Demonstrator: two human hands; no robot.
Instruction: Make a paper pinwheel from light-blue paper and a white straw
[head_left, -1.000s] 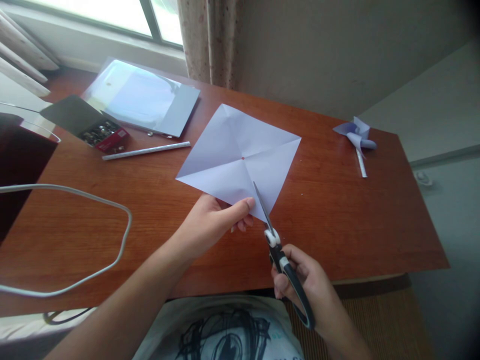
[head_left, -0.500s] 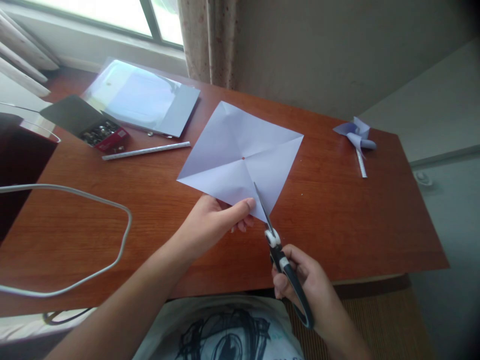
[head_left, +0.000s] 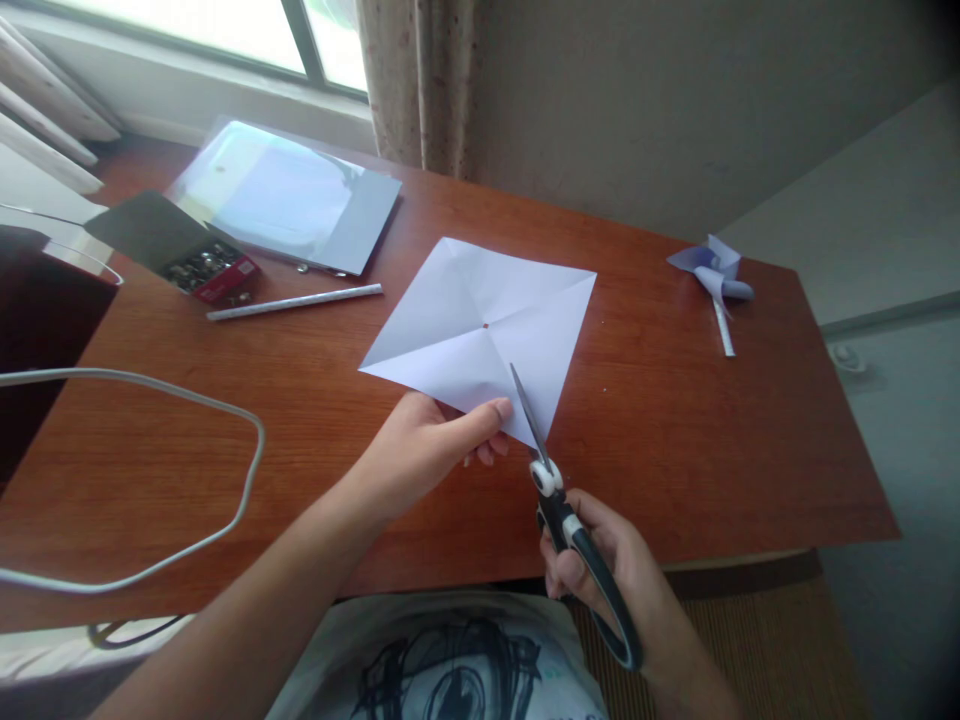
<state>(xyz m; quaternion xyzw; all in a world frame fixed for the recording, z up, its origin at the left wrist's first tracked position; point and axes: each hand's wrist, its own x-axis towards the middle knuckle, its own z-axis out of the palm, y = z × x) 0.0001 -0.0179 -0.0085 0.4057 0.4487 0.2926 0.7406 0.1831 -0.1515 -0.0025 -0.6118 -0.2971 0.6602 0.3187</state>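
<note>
Wooden bench point(head_left: 315, 450): square creased paper point(head_left: 480, 335) lies mid-bench, near corner lifted. Left hand point(head_left: 427, 450) pinches that corner; right hand point(head_left: 607, 570) is closed around scissors point(head_left: 551, 490), blade along the diagonal crease. Best to follow the crease, stopping short of the red centre dot point(head_left: 486, 325). Versus earlier: the paper's far corner sits lower.

Reddish wooden bench point(head_left: 675, 440) against a plain beige wall point(head_left: 637, 100), bright window point(head_left: 225, 25) and patterned curtain point(head_left: 412, 80) behind.

The paper square point(head_left: 480, 330) has tilted flatter, its far corner dropping lower.
</note>
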